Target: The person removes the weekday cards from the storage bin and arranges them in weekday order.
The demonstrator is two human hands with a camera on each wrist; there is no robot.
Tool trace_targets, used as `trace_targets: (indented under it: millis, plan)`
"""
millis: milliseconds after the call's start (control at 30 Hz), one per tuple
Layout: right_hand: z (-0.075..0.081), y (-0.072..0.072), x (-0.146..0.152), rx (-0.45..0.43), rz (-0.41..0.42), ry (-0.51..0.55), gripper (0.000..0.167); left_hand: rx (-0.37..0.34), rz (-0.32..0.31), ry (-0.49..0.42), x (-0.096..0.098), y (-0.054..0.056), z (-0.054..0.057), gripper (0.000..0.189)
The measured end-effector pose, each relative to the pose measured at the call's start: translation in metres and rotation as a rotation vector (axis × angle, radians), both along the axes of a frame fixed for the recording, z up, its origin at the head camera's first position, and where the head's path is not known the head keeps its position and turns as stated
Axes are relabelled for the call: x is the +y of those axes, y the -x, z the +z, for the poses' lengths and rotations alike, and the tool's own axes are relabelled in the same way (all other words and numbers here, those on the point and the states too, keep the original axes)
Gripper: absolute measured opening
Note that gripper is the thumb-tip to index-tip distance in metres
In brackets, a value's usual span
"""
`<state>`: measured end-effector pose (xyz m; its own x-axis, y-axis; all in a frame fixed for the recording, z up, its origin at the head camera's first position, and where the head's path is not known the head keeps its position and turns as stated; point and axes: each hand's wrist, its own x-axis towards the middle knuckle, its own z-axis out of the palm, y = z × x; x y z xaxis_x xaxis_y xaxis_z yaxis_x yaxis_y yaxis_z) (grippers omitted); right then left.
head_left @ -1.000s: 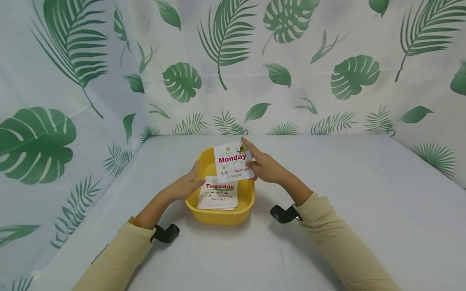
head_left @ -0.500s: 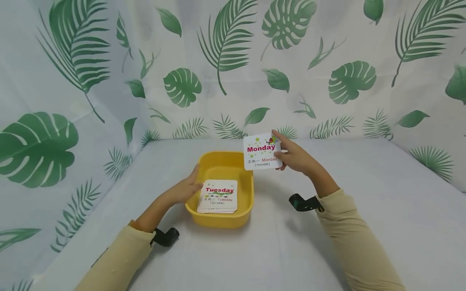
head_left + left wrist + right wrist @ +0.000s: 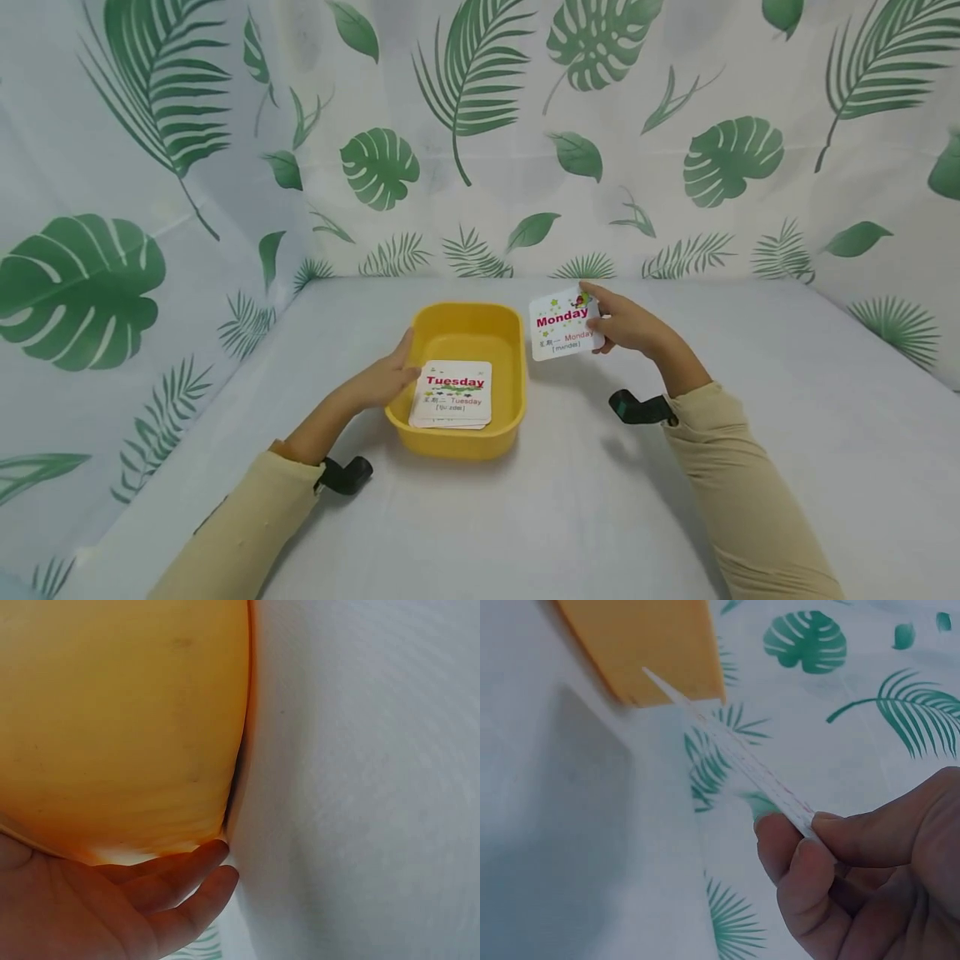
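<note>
In the head view, a yellow plastic tub (image 3: 457, 446) stands on the white-covered table. Inside it lies a small stack of cards, a "Tuesday" card (image 3: 453, 392) on top. My left hand (image 3: 378, 383) holds the tub's left wall, thumb over the rim; in the left wrist view its fingers (image 3: 180, 881) lie along the outside. To the right of the tub, my right hand (image 3: 633, 325) pinches a white "Monday" card (image 3: 562, 337) by its right edge, raised above the table. The right wrist view shows this card (image 3: 735, 754) nearly edge-on between thumb and fingers.
A white cloth with green leaf prints (image 3: 480, 167) hangs behind the table and along the left side. Black wrist cameras sit under both forearms, the left one (image 3: 348, 475) close to the table and the right one (image 3: 641, 408) higher.
My right hand has carried the "Monday" card from above the tub out to the right, and most recently slightly further right. My left hand stays at the tub's wall.
</note>
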<state>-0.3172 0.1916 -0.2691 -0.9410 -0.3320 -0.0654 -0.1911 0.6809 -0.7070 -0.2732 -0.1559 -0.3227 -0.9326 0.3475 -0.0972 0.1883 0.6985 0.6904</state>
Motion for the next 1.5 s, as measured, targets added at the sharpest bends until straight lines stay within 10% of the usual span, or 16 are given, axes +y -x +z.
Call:
trace_targets:
  millis: [1500]
  plan:
    - [-0.034, 0.014, -0.019, -0.187, -0.077, -0.365, 0.061, -0.033, -0.004, 0.006, -0.002, 0.002, 0.005, 0.069]
